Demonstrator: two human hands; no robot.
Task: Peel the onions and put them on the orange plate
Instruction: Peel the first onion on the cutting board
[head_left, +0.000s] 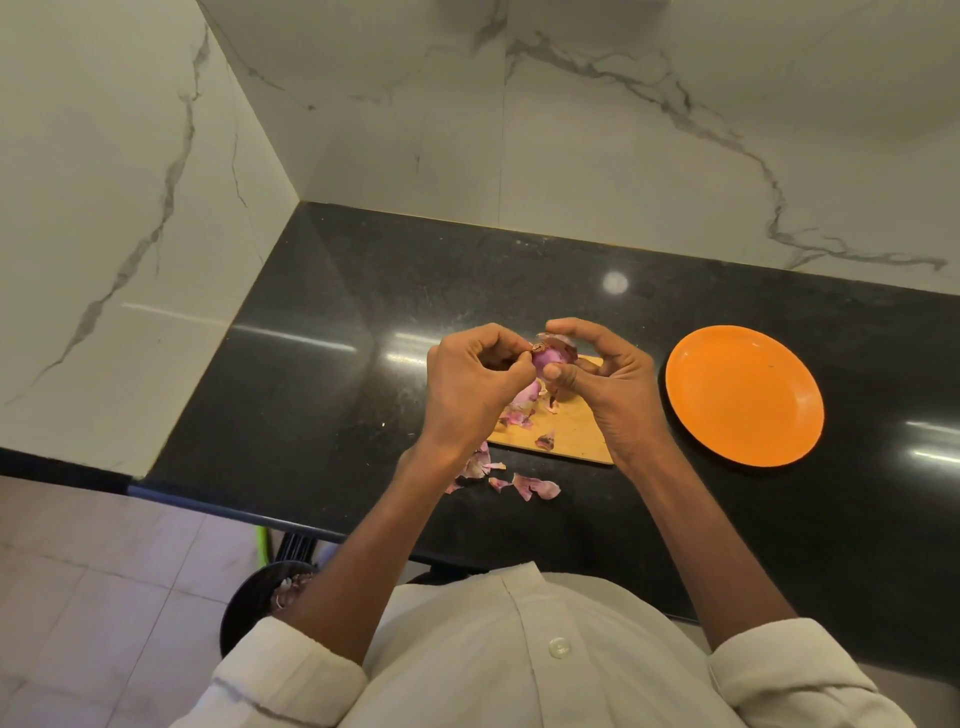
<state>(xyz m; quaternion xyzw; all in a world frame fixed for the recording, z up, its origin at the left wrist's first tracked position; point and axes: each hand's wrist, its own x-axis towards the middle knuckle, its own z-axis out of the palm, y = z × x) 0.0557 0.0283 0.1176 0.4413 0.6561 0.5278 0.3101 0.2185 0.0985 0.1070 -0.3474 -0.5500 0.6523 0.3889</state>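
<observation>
A small purple onion (550, 358) is held up above the wooden cutting board (574, 431). My right hand (608, 384) grips it, thumb in front and fingers curled over a flap of loose skin at the top. My left hand (470, 387) pinches the onion's root end between fingertips. Another pale purple onion (524, 397) lies on the board, partly hidden behind my left hand. The orange plate (744, 395) sits to the right of the board with nothing on it.
Torn onion skins (535, 486) lie on the black counter (322, 374) near its front edge, with more scraps on the board. Marble walls close the counter at the back and left. A dark bin (260, 592) stands on the floor below the counter edge.
</observation>
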